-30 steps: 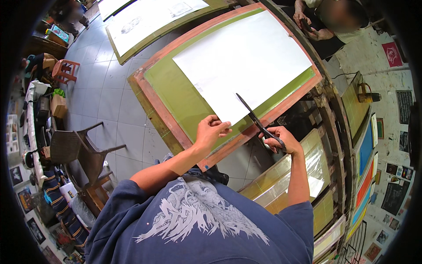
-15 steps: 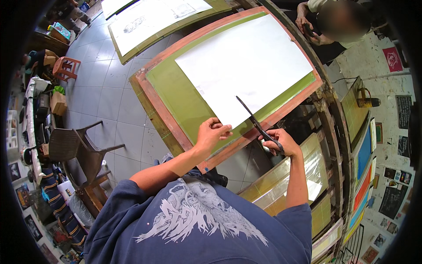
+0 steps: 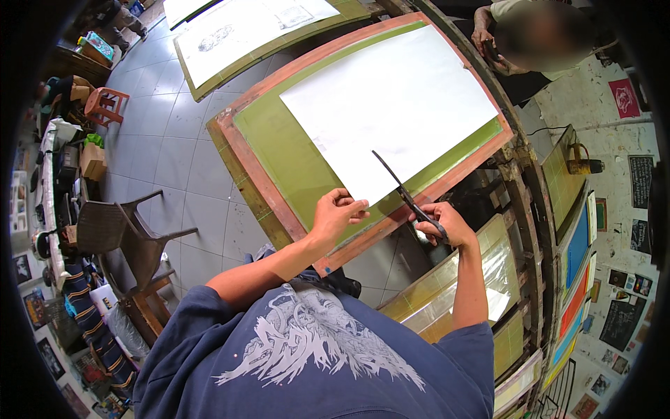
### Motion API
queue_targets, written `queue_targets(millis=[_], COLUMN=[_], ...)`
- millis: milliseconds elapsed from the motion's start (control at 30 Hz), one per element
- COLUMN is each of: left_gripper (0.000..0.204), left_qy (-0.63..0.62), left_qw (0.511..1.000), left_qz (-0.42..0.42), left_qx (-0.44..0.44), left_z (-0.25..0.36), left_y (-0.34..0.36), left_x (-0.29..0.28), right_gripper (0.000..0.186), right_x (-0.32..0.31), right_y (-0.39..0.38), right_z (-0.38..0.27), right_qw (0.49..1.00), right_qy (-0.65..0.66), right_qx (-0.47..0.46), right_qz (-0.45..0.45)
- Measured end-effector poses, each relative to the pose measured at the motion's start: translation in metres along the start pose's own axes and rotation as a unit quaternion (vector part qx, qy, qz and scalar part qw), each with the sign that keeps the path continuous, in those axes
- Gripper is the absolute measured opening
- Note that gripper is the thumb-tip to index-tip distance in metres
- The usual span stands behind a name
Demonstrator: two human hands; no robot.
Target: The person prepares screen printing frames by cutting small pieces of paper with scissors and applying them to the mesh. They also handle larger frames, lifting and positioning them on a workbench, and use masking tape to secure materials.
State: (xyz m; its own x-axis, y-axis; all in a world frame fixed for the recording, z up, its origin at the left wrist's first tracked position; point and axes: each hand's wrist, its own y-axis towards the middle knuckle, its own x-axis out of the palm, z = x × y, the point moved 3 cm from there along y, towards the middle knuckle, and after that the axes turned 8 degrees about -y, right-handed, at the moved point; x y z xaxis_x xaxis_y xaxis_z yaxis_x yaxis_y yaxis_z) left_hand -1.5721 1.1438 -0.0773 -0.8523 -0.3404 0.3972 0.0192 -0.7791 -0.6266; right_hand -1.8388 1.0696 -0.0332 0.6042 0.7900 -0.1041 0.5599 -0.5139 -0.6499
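A large white sheet of paper point(image 3: 398, 105) lies over a green screen point(image 3: 269, 136) in a reddish wooden frame point(image 3: 464, 171). My left hand point(image 3: 336, 215) pinches the sheet's near corner between thumb and fingers. Black scissors point(image 3: 407, 198) are in my right hand point(image 3: 452, 226), their handles within my curled fingers. One scissor blade shows on top of the paper, reaching in from its near edge. Whether the other blade is under the sheet is hidden.
A second board with drawings on white sheets point(image 3: 244, 38) stands behind at the left. A brown plastic chair point(image 3: 105, 227) and a red stool point(image 3: 106, 105) stand on the tiled floor. Wooden racks point(image 3: 534, 244) run along the right. Another person's hand point(image 3: 483, 35) shows at the far right.
Both hands hold nearly the same place. The scissors have shifted very slightly against the paper, their tip a little farther left.
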Motion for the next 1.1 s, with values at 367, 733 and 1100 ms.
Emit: queue_targets(millis=[367, 733, 1100], left_gripper=[0.038, 0.040, 0.039], left_qy=[-0.009, -0.009, -0.028], left_qw=[1.000, 1.000, 1.000], left_qz=[-0.004, -0.008, -0.004], left_qx=[0.006, 0.007, 0.014], left_z=[-0.002, -0.002, -0.003], left_y=[0.001, 0.001, 0.001], left_x=[-0.001, -0.001, -0.002], right_gripper=[0.035, 0.034, 0.036], right_x=[0.003, 0.004, 0.000], right_y=[0.007, 0.010, 0.006], right_z=[-0.007, -0.008, -0.010], right_qw=[1.000, 1.000, 1.000], right_qy=[0.003, 0.021, 0.002], right_qx=[-0.002, -0.001, 0.002], right_qz=[0.015, 0.004, -0.003])
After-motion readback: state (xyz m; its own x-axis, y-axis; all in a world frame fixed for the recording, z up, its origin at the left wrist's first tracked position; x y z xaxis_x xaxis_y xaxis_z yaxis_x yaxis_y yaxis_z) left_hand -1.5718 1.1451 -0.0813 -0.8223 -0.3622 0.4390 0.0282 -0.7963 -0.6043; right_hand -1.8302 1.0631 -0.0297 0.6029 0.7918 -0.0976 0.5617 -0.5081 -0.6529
